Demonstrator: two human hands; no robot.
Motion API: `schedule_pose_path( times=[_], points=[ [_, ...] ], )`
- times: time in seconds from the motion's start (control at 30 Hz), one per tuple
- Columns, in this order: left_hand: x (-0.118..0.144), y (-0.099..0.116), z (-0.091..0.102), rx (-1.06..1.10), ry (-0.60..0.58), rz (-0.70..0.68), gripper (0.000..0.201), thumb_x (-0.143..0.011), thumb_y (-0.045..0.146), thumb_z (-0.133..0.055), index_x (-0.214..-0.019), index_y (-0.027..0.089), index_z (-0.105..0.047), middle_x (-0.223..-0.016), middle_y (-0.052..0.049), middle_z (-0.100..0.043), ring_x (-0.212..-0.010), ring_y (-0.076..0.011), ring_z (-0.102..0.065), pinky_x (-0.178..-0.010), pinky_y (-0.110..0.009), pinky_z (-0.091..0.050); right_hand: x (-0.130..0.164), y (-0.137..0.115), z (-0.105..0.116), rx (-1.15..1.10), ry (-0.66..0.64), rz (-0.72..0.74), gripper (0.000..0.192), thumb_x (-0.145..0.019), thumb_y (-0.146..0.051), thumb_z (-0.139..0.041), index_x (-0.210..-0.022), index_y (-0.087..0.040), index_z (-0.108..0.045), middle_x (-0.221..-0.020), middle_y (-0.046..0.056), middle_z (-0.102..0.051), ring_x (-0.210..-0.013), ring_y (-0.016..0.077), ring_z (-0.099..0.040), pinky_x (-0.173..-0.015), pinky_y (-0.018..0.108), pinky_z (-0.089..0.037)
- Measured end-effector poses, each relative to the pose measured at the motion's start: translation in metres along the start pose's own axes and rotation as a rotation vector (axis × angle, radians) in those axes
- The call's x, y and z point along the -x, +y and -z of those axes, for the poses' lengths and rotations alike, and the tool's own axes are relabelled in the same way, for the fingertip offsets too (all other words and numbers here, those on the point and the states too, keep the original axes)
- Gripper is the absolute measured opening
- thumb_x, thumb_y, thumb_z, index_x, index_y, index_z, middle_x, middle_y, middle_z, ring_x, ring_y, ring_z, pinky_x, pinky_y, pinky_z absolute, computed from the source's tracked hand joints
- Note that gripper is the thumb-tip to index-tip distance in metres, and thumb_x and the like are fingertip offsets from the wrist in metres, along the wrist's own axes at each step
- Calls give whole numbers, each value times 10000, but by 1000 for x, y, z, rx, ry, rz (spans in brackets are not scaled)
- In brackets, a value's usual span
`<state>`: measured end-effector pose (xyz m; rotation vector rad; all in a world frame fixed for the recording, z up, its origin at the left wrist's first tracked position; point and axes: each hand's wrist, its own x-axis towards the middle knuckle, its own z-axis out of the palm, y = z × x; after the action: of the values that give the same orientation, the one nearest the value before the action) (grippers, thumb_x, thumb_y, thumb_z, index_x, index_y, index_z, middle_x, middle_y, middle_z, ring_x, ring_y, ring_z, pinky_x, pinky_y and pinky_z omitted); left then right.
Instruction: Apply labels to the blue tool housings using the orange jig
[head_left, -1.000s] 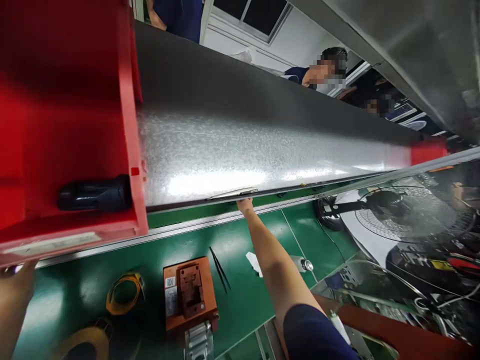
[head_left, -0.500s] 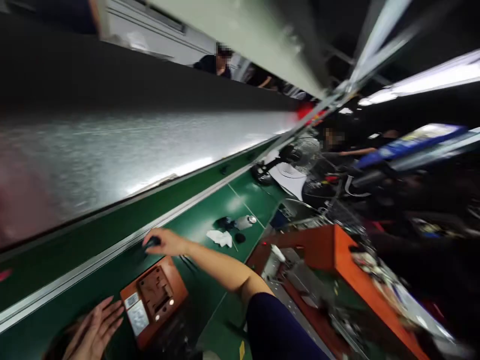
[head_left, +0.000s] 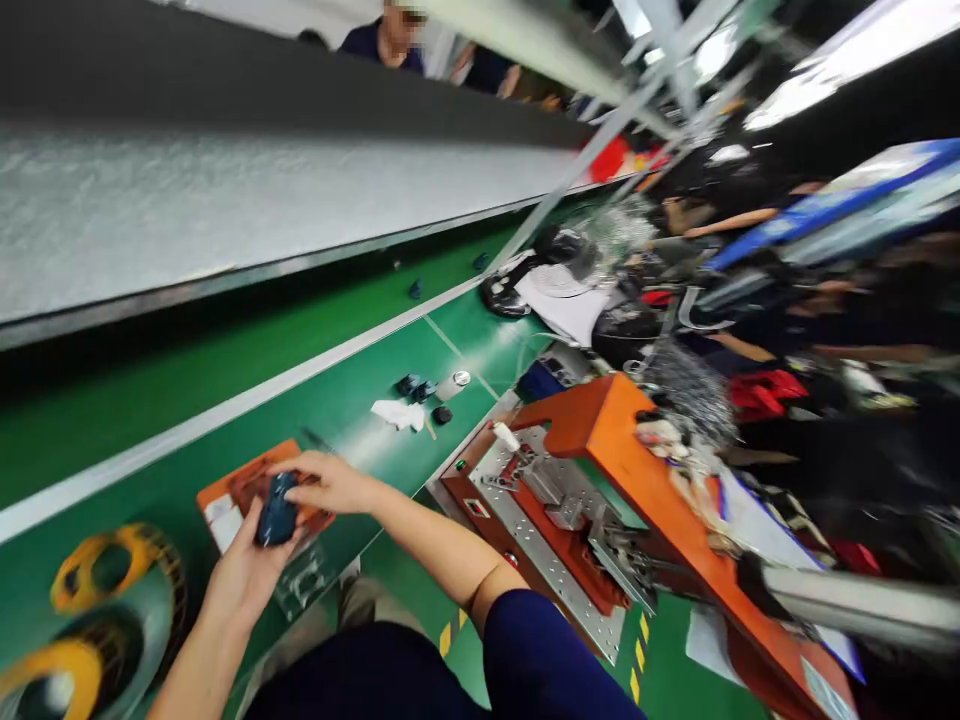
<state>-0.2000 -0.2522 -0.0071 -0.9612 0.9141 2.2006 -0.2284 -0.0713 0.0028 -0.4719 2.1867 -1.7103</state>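
Observation:
A small dark blue, glossy moulded part (head_left: 277,510) sits between my two hands. My left hand (head_left: 246,560) cups it from below and the left, fingers closed around its sides. From the right, my right hand (head_left: 326,484) grips its upper edge between thumb and fingers. Beneath and behind the hands lies an orange-brown fixture block (head_left: 214,488) with white labels, its recess mostly covered by my fingers. A clear plastic piece (head_left: 304,580) is at the block's near side.
Farther along the green bench (head_left: 352,400) are a white cloth (head_left: 399,414), dark blue parts (head_left: 409,384), a bottle (head_left: 454,385) and a round black piece (head_left: 442,414). Yellow reels (head_left: 97,570) stand at left. An orange-framed machine (head_left: 600,405) occupies the right. A co-worker (head_left: 386,40) is beyond the partition.
My right hand has brought the dark part from the bench's rail side toward me, over the fixture. My left hand, earlier spread beside the block, now holds it too. The view has shifted.

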Motion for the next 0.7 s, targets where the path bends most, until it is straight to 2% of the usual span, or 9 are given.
schedule_pose_path(
  times=[0.1,0.17,0.33,0.4,0.47,0.53,0.63,0.7],
  points=[
    [13,-21,-14,12,-21,-101,234,-990,255,-516,-1110,169,-698,-1071,-96,-743,-809,-159,-716,-695,-286,-624,24,4,-8,-43,79,-32,435,-968,-350,-575,-1381,-213,-564,-1348,103,-587,-1249,219,-554,-1064,364,-457],
    [13,-31,-15,-13,-15,-147,298,-990,363,-544,-1162,160,-679,-1100,-110,-732,-868,-179,-708,-769,-324,-613,31,11,-10,-64,64,-40,497,-977,-399,-537,-1446,-240,-489,-1433,115,-515,-1299,233,-531,-1073,398,-465],
    [15,-60,-3,-6,102,-280,496,-899,511,-651,-1226,137,-652,-1149,-129,-723,-1006,-254,-702,-913,-408,-576,42,21,-26,144,-82,72,1005,-770,-410,-784,-1581,-243,-214,-1548,169,-359,-1446,330,-367,-1168,529,-369],
    [19,-73,3,5,132,-349,497,-893,512,-654,-1237,154,-651,-1261,-132,-691,-1130,-271,-668,-958,-401,-558,44,28,-36,239,-127,118,1060,-739,-335,-787,-1588,-222,-163,-1551,186,-347,-1451,339,-349,-1173,546,-357],
    [23,-86,15,-48,189,-462,478,-914,519,-622,-1258,188,-643,-1383,-119,-628,-1269,-274,-593,-1013,-383,-524,39,41,-46,293,-144,166,1019,-725,-273,-754,-1573,-191,-195,-1522,195,-383,-1419,341,-381,-1159,544,-373],
    [26,-97,32,-176,321,-594,471,-927,538,-593,-1276,222,-629,-1429,-103,-594,-1325,-267,-546,-1066,-378,-481,23,58,-52,316,-137,190,971,-706,-255,-743,-1541,-148,-259,-1477,201,-434,-1368,342,-421,-1150,535,-377],
    [29,-112,66,-371,554,-726,466,-907,554,-611,-1248,237,-623,-1366,-100,-622,-1286,-261,-561,-1111,-402,-433,-16,85,-55,353,-139,152,940,-699,-278,-755,-1503,-90,-307,-1429,218,-469,-1327,347,-424,-1142,540,-365],
    [25,-124,89,-472,630,-735,476,-882,564,-633,-1219,229,-619,-1326,-112,-624,-1260,-270,-565,-1109,-430,-429,-42,99,-55,373,-173,137,945,-693,-288,-769,-1498,-86,-318,-1436,218,-464,-1338,356,-393,-1142,557,-348]
  ],
)
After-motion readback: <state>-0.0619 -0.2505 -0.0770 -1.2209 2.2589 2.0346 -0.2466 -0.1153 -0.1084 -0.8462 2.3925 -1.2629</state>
